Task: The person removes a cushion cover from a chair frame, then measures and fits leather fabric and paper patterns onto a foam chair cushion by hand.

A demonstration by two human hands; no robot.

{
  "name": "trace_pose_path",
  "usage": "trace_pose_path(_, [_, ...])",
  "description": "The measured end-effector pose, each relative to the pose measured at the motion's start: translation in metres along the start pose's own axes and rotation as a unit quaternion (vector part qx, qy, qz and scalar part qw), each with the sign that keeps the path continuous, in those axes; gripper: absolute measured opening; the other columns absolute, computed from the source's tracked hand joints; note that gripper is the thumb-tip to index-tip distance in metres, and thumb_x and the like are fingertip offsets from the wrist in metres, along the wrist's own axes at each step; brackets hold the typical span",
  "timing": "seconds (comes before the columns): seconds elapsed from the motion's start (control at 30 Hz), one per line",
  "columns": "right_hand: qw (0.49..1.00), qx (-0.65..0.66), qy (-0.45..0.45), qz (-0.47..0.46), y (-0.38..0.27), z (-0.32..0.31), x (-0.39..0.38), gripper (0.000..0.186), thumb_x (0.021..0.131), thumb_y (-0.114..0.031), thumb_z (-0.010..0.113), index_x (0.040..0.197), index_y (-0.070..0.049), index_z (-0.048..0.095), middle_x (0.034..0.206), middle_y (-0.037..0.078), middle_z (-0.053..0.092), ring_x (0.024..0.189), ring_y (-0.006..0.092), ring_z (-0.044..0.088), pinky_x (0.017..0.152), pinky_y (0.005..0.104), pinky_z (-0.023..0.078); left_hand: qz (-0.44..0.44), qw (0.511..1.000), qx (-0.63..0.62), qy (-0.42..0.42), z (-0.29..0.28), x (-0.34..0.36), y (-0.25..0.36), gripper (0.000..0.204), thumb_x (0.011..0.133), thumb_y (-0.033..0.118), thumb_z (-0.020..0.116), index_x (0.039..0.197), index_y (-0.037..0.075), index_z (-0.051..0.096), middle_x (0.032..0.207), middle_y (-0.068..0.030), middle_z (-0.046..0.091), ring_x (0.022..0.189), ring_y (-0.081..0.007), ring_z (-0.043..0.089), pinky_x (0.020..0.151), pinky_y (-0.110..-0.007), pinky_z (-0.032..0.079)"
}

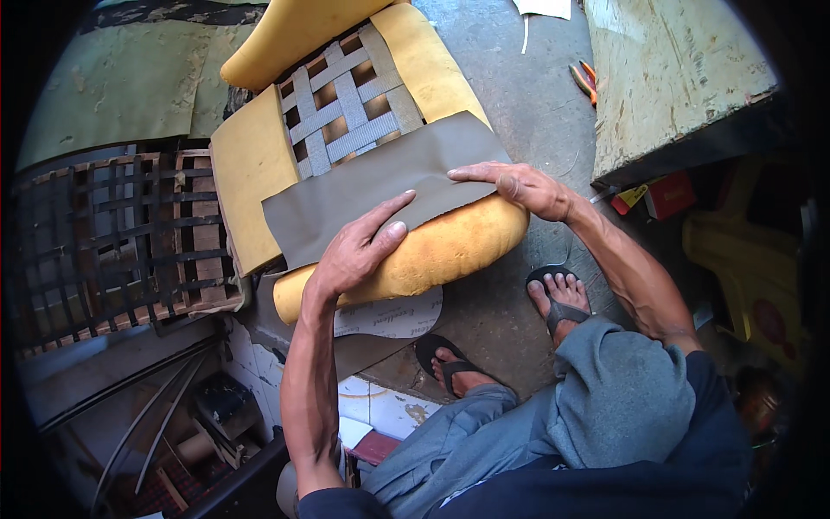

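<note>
A chair frame padded with yellow foam stands in front of me, its seat crossed by grey woven webbing (346,104). Over its near end lies a sheet of grey-brown upholstery material (346,203), reaching from side to side. Below the sheet's near edge bulges a rounded yellow foam roll (450,251). My left hand (359,246) rests on the sheet and foam roll, fingers stretched out and thumb apart. At the right end, my right hand (523,186) lies with extended fingers on the sheet, beside the roll's corner. Neither hand grips anything visible.
On the left is a wooden frame with dark straps (104,242). Orange-handled pliers (585,82) lie on the floor near a worn bench (683,78) at the right. A red box (670,196) sits under it. Printed white sheet (393,316) shows beneath the roll, near my sandalled feet.
</note>
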State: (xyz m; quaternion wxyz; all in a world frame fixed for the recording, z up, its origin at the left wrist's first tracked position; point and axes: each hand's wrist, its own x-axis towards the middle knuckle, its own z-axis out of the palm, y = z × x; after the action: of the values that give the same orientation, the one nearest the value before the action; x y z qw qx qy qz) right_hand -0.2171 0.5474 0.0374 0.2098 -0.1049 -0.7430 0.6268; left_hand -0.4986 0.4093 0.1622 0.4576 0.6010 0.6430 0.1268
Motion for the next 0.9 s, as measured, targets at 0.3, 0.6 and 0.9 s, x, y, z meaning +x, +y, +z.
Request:
trace_pose_path(0.3, [0.980, 0.119, 0.072, 0.145, 0.058, -0.001, -0.016, 0.088, 0.104, -0.073, 0.019, 0.140, -0.006, 0.065, 0.143, 0.019, 0.062, 0.139, 0.0282, 0.051, 0.121, 0.0369, 0.032, 0.007, 1.000, 0.004, 0.012, 0.001, 0.000, 0.000, 0.059, 0.104, 0.047, 0.051, 0.152, 0.012, 0.053, 0.153, -0.0182, 0.054, 0.144, -0.0354, 0.048, 0.119, -0.041, 0.036])
trace_pose_path(0.6, [0.970, 0.144, 0.110, 0.160, 0.063, -0.004, -0.014, 0.093, 0.104, -0.074, 0.022, 0.132, 0.001, 0.069, 0.134, 0.019, 0.067, 0.134, 0.0282, 0.056, 0.119, 0.0350, 0.035, -0.007, 1.000, -0.002, -0.009, 0.000, -0.001, 0.002, 0.064, 0.106, 0.049, 0.045, 0.154, 0.008, 0.049, 0.155, -0.0177, 0.052, 0.148, -0.0325, 0.043, 0.123, -0.041, 0.029])
trace_pose_path(0.9, [0.926, 0.236, 0.268, 0.121, 0.035, -0.009, -0.026, 0.081, 0.105, -0.067, 0.041, 0.132, 0.006, 0.065, 0.121, 0.019, 0.072, 0.117, 0.0238, 0.066, 0.110, 0.0370, 0.047, 0.005, 1.000, 0.009, 0.001, -0.009, -0.009, -0.004, 0.065, 0.106, 0.052, 0.046, 0.151, 0.005, 0.052, 0.150, -0.0182, 0.057, 0.144, -0.0322, 0.048, 0.120, -0.041, 0.033])
